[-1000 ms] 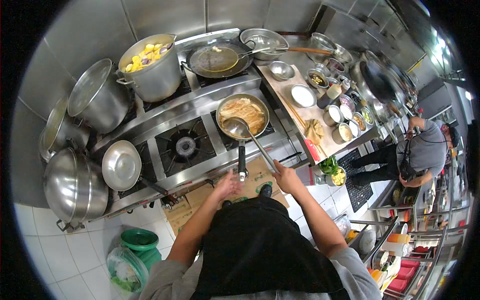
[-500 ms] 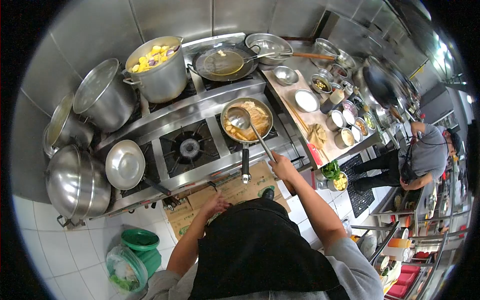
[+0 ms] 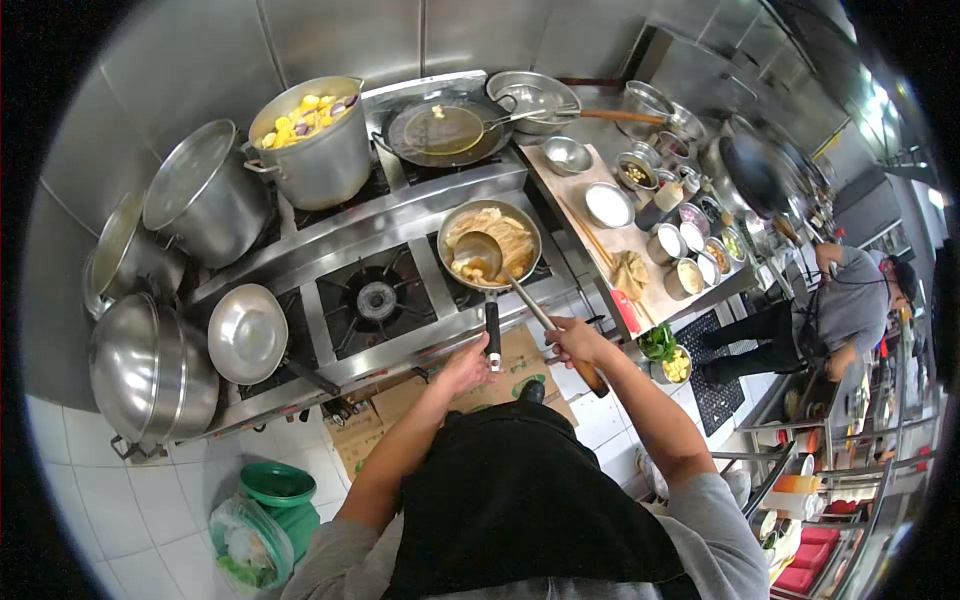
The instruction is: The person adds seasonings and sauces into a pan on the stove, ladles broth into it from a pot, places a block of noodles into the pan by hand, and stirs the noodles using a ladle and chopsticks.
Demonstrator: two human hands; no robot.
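Observation:
A frying pan (image 3: 531, 217) sits on the right front burner, with brown sauce and pale, noodle-like food (image 3: 505, 240) inside. Wrapped around the long handle of a ladle (image 3: 480, 255) is my right hand (image 3: 580, 343); the ladle's bowl rests in the food at the pan's left side. My left hand (image 3: 466, 368) is beside the lower end of the pan's black handle (image 3: 492, 328), fingers partly extended. Whether its fingertips touch the handle is hard to see.
Behind stand a wok (image 3: 400, 140) with a strainer and a pot of cut yellow vegetables (image 3: 345, 150). A steel pan (image 3: 248, 335) is on the left. Bowls of ingredients crowd the board (image 3: 590, 235) at right. A co-worker (image 3: 850, 300) stands far right.
My left hand has moved up and right to the pan's handle. My right hand has shifted slightly right and down, and the ladle's bowl has moved lower in the pan.

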